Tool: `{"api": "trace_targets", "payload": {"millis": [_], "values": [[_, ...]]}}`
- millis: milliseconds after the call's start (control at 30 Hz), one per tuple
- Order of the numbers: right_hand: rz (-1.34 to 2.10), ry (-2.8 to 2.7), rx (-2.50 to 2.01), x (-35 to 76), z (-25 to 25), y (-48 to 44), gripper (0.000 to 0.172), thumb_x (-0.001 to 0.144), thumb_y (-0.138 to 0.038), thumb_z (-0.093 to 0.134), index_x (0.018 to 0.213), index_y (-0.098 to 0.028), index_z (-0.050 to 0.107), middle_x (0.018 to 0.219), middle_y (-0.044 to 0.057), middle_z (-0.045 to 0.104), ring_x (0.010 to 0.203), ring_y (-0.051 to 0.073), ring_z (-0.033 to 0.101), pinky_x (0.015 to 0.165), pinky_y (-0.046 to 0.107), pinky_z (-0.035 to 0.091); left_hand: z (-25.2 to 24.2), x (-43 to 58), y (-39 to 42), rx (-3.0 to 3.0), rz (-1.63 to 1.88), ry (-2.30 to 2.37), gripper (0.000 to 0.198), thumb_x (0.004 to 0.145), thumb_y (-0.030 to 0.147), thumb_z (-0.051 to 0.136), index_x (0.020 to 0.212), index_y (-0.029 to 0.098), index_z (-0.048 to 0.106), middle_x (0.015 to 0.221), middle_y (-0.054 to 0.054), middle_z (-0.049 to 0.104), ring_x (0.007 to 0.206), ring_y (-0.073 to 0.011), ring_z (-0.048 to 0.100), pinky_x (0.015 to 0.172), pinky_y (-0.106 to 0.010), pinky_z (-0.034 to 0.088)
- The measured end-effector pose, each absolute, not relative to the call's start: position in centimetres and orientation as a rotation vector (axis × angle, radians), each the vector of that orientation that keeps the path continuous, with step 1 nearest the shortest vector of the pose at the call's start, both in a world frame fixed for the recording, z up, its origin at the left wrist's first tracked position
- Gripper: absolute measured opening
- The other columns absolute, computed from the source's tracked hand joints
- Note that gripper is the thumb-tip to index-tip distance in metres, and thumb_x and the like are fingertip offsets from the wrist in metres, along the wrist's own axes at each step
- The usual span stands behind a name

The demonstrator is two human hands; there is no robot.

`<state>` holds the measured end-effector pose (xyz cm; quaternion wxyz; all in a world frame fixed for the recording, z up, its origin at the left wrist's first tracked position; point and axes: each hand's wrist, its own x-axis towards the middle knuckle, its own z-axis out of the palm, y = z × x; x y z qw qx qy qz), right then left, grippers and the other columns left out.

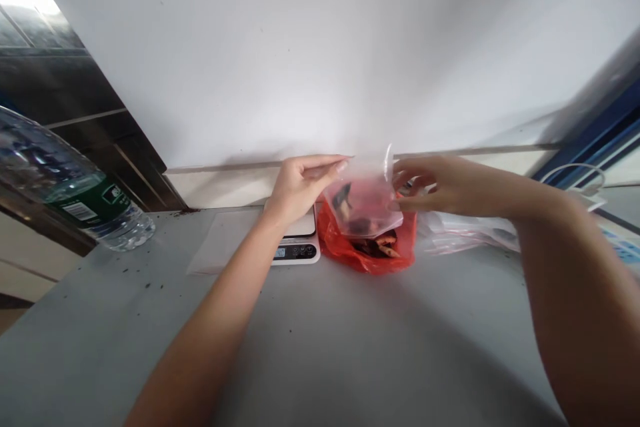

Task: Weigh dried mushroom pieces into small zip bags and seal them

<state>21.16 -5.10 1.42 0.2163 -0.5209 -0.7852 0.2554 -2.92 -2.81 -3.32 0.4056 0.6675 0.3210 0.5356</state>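
A clear plastic bag [369, 203] hangs just above an open red plastic bag [343, 243]. Dark and pale pieces show through its wall. My left hand [300, 188] pinches its upper left edge between thumb and fingers. On the other side, my right hand [425, 183] has its fingers bent round the right edge. Dried-looking dark and orange-brown pieces [384, 245] lie inside the red bag; their exact kind is unclear. A white digital scale [313, 255] stands left of the red bag, partly hidden by my left forearm, its small display lit.
A large water bottle [95, 203] with a green label stands at the left. A flat clear bag [213, 243] lies beside the scale, and more clear bags [465, 232] lie at the right. Dark crumbs dot the grey table [320, 347]. A white wall [320, 53] rises behind.
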Motion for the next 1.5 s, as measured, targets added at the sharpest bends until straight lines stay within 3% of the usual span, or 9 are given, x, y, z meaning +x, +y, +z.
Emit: {"api": "trace_targets", "payload": {"millis": [100,433,667,733,867,967,1100,1333,1500], "values": [[0.552,-2.355,-1.568,20.6,1.4,-5.1,0.024,0.071,-0.046,0.074,0.072,-0.024,0.064,0.073,0.001,0.067,0.068,0.02,0.06,0.062,0.032,0.042,-3.2,-2.5,-3.0,1.746,1.373,0.701,0.017,0.083,0.032,0.081,0.095,0.02,0.084,0.108,-0.007,0.082,0.11,-0.0231,0.074,0.102,-0.037,0.058],[0.388,-2.369,-1.57,21.2,0.9,-4.5,0.044,0.077,-0.059,0.064,0.055,-0.023,0.051,0.057,-0.002,0.052,0.057,0.015,0.047,0.056,0.029,0.035,-2.1,-2.8,-3.5,1.859,1.558,0.652,0.01,0.088,0.029,0.075,0.092,0.022,0.083,0.106,-0.004,0.081,0.106,-0.0206,0.073,0.095,-0.033,0.056],[0.542,-1.964,-1.294,20.2,1.0,-4.8,0.035,0.073,-0.056,0.07,0.074,-0.021,0.068,0.065,0.001,0.062,0.06,0.015,0.051,0.055,0.03,0.04,-1.0,-6.0,-3.7,1.858,1.35,1.034,0.03,0.083,0.029,0.074,0.113,0.022,0.072,0.073,0.003,0.065,0.069,-0.0134,0.062,0.062,-0.024,0.047],[0.617,-2.011,-1.276,19.4,0.9,-4.9,0.032,0.072,-0.053,0.073,0.071,-0.021,0.069,0.06,-0.001,0.058,0.056,0.013,0.047,0.052,0.029,0.038,-0.9,-6.3,-4.0,1.95,1.278,1.069,0.021,0.088,0.039,0.072,0.096,0.019,0.073,0.071,0.002,0.062,0.066,-0.0131,0.058,0.059,-0.024,0.043],[0.812,-1.855,-1.224,17.7,0.6,-5.3,0.03,0.066,-0.046,0.082,0.079,-0.021,0.072,0.056,-0.004,0.056,0.054,0.012,0.048,0.05,0.028,0.039,-1.3,-5.7,-4.0,2.018,1.436,1.082,0.042,0.098,0.036,0.063,0.06,0.019,0.054,0.057,0.003,0.053,0.055,-0.0106,0.048,0.057,-0.025,0.038],[1.028,-1.683,-1.191,16.8,0.3,-5.4,0.04,0.058,-0.046,0.09,0.084,-0.021,0.071,0.066,-0.001,0.066,0.06,0.015,0.058,0.054,0.028,0.046,-1.5,-5.2,-3.8,1.918,1.634,1.054,0.046,0.101,0.028,0.059,0.058,0.021,0.045,0.049,0.006,0.044,0.047,-0.0092,0.043,0.053,-0.024,0.037],[1.211,-1.692,-1.191,16.5,-0.1,-5.2,0.046,0.055,-0.054,0.092,0.056,-0.02,0.061,0.057,-0.001,0.06,0.055,0.012,0.053,0.052,0.027,0.044,-1.5,-5.2,-3.7,1.764,1.762,1.183,0.046,0.103,0.026,0.057,0.059,0.022,0.044,0.043,0.009,0.037,0.037,-0.0078,0.039,0.045,-0.023,0.033],[0.976,-1.482,-1.268,14.6,-0.7,-5.8,0.038,0.066,-0.047,0.086,0.055,-0.02,0.063,0.051,-0.005,0.047,0.047,0.008,0.038,0.045,0.026,0.034,-1.0,-9.9,-3.1,1.589,1.522,1.381,0.045,0.106,0.031,0.052,0.063,0.02,0.054,0.041,0.006,0.047,0.031,-0.0072,0.041,0.036,-0.021,0.029],[0.635,-1.56,-1.245,11.0,-1.6,-5.4,0.024,0.079,-0.042,0.075,0.069,-0.019,0.074,0.059,0.001,0.064,0.051,0.014,0.052,0.05,0.029,0.041,0.2,-17.3,-4.9,1.623,1.286,1.495,0.037,0.102,0.04,0.059,0.076,0.016,0.069,0.062,-0.002,0.065,0.05,-0.0107,0.06,0.051,-0.021,0.048]]}}
